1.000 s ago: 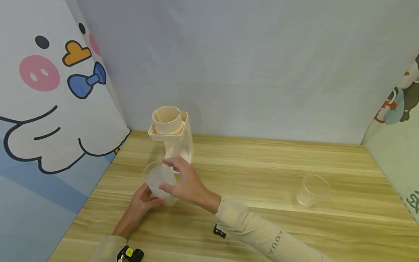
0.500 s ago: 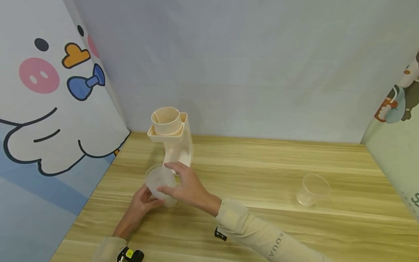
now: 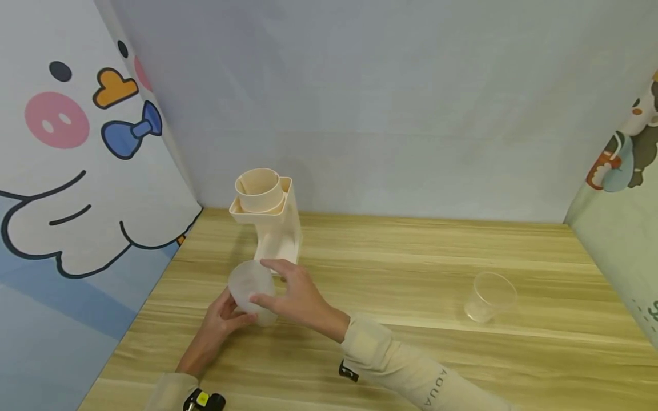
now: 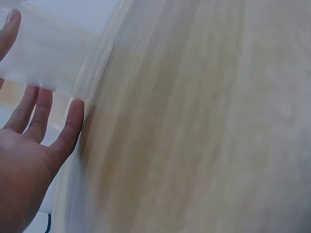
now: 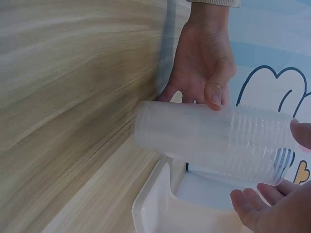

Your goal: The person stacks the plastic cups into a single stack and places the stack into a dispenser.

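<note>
A stack of translucent plastic cups (image 3: pixel 249 279) stands close over the table, left of centre, in front of a cream cup dispenser (image 3: pixel 289 225). Low on the stack, my left hand (image 3: pixel 213 322) holds it between thumb and fingers. My right hand (image 3: pixel 300 297) grips the upper part from the right, one finger at the rim and the thumb on the side. In the right wrist view, several nested rims show on the cup stack (image 5: pixel 194 136), between right thumb and fingers. The left wrist view shows left fingertips against the lower wall of the stack (image 4: pixel 53 53).
A single clear cup (image 3: pixel 490 297) stands upright on the wood-grain table (image 3: pixel 390 262) at the right. An open round tube (image 3: pixel 259 191) sits atop the dispenser. A grey curtain (image 3: pixel 390 114) hangs behind, and cartoon-printed panels (image 3: pixel 77 228) flank the table.
The clear rim that stuck out above the stack's top has sunk down into line with it. Both hands keep nearly the same place; the right has lowered slightly.
</note>
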Demonstrator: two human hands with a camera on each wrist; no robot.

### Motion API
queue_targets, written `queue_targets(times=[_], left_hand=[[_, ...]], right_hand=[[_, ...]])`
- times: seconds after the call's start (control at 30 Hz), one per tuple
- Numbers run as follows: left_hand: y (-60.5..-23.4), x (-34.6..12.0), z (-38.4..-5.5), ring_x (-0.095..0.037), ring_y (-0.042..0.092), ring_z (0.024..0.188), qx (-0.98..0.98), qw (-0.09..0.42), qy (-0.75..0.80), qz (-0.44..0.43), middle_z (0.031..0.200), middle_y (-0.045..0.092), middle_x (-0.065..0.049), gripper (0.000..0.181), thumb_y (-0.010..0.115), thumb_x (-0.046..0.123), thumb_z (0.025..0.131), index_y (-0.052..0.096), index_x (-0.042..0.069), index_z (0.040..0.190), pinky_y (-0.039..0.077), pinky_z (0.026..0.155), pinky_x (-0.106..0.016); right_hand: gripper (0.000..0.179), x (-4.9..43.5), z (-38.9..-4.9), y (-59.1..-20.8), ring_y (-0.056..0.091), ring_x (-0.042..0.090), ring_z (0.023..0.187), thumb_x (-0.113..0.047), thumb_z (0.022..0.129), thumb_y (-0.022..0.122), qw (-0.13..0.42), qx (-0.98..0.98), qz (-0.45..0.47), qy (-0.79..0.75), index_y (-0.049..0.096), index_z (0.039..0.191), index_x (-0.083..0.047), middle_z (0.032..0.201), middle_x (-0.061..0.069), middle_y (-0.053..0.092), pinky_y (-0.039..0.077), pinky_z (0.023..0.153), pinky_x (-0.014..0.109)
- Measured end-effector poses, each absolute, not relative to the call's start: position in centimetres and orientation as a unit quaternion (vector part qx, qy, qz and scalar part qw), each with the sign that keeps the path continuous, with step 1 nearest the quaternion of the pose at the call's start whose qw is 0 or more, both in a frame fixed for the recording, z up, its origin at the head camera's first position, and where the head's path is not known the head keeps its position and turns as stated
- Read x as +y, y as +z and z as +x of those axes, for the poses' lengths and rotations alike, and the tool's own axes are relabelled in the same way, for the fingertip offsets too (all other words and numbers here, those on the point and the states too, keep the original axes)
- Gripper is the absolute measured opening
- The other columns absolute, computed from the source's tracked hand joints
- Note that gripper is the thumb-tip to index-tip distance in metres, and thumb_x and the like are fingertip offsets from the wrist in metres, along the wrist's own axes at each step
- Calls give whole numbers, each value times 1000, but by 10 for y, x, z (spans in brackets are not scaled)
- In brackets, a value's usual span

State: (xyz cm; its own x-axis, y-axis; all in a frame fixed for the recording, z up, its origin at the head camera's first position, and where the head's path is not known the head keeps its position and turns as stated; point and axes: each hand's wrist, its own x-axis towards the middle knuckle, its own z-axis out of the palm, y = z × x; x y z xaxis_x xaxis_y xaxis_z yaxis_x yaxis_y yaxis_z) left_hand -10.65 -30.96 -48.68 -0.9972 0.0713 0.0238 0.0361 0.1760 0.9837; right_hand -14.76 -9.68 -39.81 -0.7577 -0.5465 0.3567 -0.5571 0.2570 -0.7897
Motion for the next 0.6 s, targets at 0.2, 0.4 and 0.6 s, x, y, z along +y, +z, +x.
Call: queue_targets(times=[0.2, 0.4, 0.6], left_hand=[[-487, -308, -106, -15, 42, 126, 764, 13, 645, 28, 142, 40, -7, 81, 73, 10, 82, 30, 24, 148, 43, 94, -26], [-489, -309, -106, -11, 42, 126, 763, 8, 646, 36, 143, 39, -8, 81, 72, 8, 82, 29, 22, 149, 43, 94, -24], [-490, -310, -107, -10, 43, 125, 759, 4, 650, 39, 142, 41, -10, 81, 73, 7, 81, 30, 21, 148, 43, 95, -24]], right_hand=[[54, -89, -145, -401, 55, 22, 115, -26, 82, 75, -16, -781, 339, 525, 57, 128, -6, 128, 6, 57, 49, 88, 29], [57, -76, -143, -403, 53, 24, 115, -22, 79, 77, -25, -780, 335, 529, 55, 129, -7, 128, 6, 57, 48, 87, 26], [59, -60, -142, -403, 53, 19, 114, -19, 77, 79, -9, -770, 332, 544, 54, 129, -6, 126, 6, 58, 50, 89, 32]])
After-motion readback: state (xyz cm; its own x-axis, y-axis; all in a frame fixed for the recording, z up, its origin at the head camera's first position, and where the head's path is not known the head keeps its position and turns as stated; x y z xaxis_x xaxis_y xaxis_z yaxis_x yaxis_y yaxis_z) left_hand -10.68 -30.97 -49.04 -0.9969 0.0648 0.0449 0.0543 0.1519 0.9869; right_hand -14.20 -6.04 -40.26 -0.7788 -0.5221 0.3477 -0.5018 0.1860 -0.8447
